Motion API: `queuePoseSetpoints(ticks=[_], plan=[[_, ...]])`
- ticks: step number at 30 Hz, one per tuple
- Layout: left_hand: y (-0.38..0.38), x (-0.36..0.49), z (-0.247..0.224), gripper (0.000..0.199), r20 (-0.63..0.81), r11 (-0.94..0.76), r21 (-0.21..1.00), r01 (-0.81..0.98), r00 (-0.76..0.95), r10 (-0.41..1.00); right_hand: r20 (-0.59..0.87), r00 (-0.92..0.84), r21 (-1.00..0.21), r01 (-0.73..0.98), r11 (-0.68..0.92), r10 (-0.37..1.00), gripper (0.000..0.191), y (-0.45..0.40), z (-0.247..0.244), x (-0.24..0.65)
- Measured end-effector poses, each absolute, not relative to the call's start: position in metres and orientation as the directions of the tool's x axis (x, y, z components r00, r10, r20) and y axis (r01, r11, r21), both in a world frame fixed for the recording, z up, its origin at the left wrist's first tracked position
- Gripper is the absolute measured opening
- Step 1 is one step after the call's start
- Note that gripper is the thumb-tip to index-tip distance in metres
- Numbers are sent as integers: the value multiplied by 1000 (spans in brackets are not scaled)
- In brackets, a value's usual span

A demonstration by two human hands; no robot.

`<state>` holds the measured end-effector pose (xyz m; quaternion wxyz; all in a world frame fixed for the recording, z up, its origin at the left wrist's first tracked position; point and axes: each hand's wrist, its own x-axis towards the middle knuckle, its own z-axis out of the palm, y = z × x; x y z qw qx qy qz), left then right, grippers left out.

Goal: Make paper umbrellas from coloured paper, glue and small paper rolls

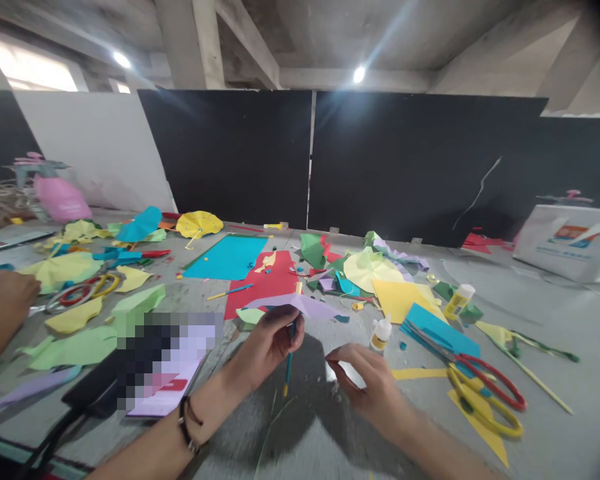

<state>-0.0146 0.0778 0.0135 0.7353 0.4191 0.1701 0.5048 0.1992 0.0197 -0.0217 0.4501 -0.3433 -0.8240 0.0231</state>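
**While blue stick (288, 370) is being pinched, right hand (367, 373) is being held apart**

As the stick is being clamped by thumb and fingers of the left hand (275, 337) beneath purple paper (310, 305), both are being held above the surface (545, 307), toward its near edge. Whether anything is being gripped by the right hand cannot be told. Glue bottle (381, 335) is being seen just beyond it; cyan sheet (225, 257), toward the far edge.

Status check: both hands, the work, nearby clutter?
Left hand holds blue stick, purple paper atop. Right hand apart, nothing visibly held. White bottle upright beyond right hand.
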Motion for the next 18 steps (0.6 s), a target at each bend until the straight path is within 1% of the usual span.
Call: queuePoseSetpoints(ticks=[6, 12, 16, 18], plan=[[80, -15, 14, 26, 172, 132, 785, -605, 417, 892, 691, -417, -384, 480, 789, 590, 16, 19, -20, 199], [78, -15, 17, 26, 192, 129, 786, -604, 437, 879, 687, -438, -396, 443, 804, 580, 23, 17, -22, 199], [78, -16, 20, 25, 196, 125, 785, -606, 435, 879, 711, -421, -378, 446, 811, 563, 29, 17, -18, 202], [78, -16, 22, 26, 192, 123, 787, -605, 429, 883, 736, -414, -350, 445, 825, 536, 28, 19, -17, 203]])
